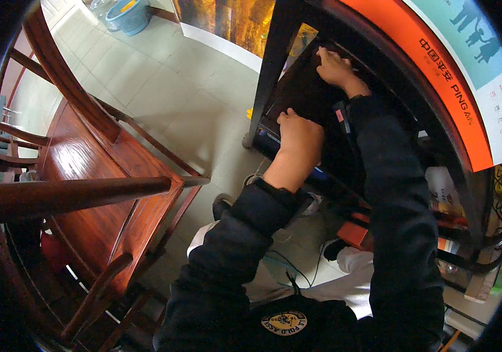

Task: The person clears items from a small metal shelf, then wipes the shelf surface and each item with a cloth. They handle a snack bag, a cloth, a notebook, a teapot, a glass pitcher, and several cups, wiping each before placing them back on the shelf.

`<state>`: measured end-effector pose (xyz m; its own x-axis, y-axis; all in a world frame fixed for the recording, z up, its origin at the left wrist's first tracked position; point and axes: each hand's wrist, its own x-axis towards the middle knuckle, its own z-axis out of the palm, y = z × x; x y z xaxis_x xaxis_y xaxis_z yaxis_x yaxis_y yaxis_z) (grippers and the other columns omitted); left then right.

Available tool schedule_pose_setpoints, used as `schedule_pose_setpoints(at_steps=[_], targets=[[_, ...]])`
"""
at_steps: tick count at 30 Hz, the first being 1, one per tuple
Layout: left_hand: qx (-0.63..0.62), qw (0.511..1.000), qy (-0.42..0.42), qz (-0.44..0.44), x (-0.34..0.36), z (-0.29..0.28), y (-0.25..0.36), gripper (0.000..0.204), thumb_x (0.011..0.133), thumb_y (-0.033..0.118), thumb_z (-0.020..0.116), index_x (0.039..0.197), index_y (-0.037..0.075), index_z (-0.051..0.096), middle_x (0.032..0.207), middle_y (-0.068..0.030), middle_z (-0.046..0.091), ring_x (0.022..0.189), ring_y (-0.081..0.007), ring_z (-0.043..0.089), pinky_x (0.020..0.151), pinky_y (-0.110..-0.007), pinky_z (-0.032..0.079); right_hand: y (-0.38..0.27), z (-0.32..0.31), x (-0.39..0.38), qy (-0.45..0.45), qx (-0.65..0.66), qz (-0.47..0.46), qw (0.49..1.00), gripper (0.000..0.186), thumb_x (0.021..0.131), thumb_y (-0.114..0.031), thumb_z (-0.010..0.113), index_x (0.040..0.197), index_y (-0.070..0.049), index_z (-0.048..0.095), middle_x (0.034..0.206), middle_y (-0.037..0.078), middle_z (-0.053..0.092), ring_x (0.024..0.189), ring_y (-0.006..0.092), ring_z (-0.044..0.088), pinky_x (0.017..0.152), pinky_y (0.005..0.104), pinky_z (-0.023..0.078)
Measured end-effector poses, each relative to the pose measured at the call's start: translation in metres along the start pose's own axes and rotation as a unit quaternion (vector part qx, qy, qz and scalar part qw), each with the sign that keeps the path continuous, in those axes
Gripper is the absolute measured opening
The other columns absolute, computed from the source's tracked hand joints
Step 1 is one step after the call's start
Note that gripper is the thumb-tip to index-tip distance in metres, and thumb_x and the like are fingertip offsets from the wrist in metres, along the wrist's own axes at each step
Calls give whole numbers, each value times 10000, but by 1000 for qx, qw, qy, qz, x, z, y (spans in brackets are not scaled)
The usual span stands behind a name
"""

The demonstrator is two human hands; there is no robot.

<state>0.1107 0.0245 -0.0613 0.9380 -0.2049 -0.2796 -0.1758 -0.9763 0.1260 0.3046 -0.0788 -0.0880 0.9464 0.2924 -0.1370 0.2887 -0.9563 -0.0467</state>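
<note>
Both my arms, in black sleeves, reach into a dark wooden shelf unit (291, 88) at the upper right. My left hand (302, 142) is closed at the near-left side of the dark shelf, fingers curled; whatever it may grip is hidden. Farther in, my right hand (338, 69) has its fingers bent but apart, by the dark surface near the back; nothing shows in it. Between my hands and my right forearm lies a small dark object with a red label (339, 115), its kind unclear in the shadow.
A reddish wooden armchair (95, 158) stands at the left. On top of the unit lie an orange strip (438, 76) and a calendar sheet (497, 88). Cables (298, 270) trail on the floor between my legs, near a red box (355, 234). A blue basin (129, 20) sits far back.
</note>
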Motion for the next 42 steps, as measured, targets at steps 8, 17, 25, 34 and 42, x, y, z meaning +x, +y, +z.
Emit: schedule_pose_setpoints(at_steps=[8,17,25,34,42], targets=[[-10,999,-33,-2,2,-4,2,554,616,385,784,1088,123,663,1192,-164,595,1228,-382,451,935,-486,369,-15,9,-41,-28,43,-75,996,609,797,-164,477,1376,-66,316,1346,124,448,1271,283,391,1013,490,288],[15,992,126,23,-3,13,-2,609,478,498,821,910,88,691,1004,-163,640,923,-312,629,798,-399,495,-39,31,-89,10,22,-139,990,660,809,-261,455,1407,-52,269,1403,119,385,1291,276,360,990,518,285],[-29,1000,-11,-1,-1,3,0,619,541,412,830,1048,93,676,1247,-268,513,1177,-359,505,960,-423,397,-35,31,-79,44,46,-58,996,643,825,-302,476,1411,-119,282,1475,78,283,1360,290,251,1068,559,180],[55,993,100,-4,-1,11,0,681,454,572,806,901,74,677,1105,-224,601,917,-314,641,770,-393,517,0,6,-93,26,134,4,991,565,862,-358,437,1374,-137,345,1493,86,238,1369,309,220,1051,572,215],[8,999,48,-4,-2,6,-1,660,482,521,818,961,91,674,1111,-245,570,974,-346,605,820,-403,488,73,29,-122,105,95,149,979,515,871,-359,437,1340,-149,402,1368,153,434,1254,375,405,1035,556,252]])
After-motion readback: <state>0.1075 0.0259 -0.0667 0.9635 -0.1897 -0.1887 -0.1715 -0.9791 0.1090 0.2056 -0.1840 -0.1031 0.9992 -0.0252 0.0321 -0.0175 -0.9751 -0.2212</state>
